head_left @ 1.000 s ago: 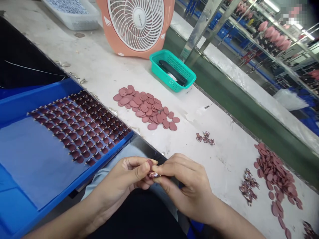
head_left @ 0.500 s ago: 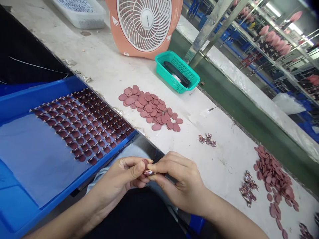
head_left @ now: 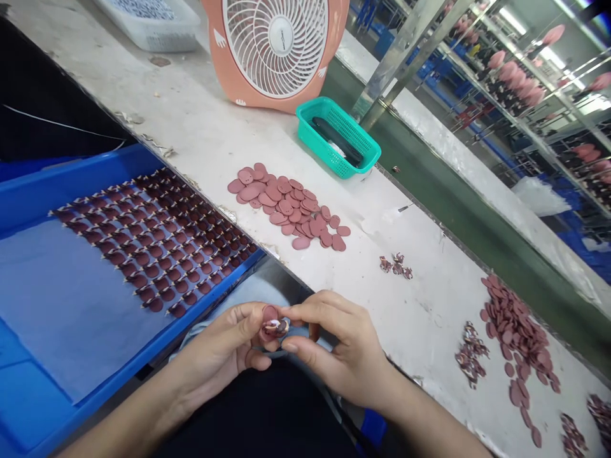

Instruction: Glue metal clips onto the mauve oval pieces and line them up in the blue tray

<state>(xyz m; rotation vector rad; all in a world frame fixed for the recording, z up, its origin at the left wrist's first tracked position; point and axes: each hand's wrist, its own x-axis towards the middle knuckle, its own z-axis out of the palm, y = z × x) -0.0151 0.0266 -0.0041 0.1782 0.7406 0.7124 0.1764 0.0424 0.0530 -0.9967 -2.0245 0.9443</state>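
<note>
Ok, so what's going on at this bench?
A person holds a small mauve oval disc with a patterned piece on it between their left hand and right hand. Beside them, a blue tray holds neat rows of similar discs. More loose discs and patterned pieces lie on the white bench.

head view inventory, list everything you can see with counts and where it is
white work bench: 1, white, runs across the view
desk fan: 1, peach and white, far end of bench
plastic basket: 1, teal, beside fan, black item inside
plastic tray: 1, white, far end of bench
blue tray: 1, blue, left of bench
pale sheet: 1, pale blue, in blue tray
arranged discs: many, mauve, rows on sheet
loose discs: two piles, mauve, on bench
printed pieces: several clusters, mauve and white, on bench
shelf racks: several, metal, pink items, background right
held disc: 1, mauve, between hands
left hand: 1, gripping held disc
right hand: 1, pinching at held disc
</note>
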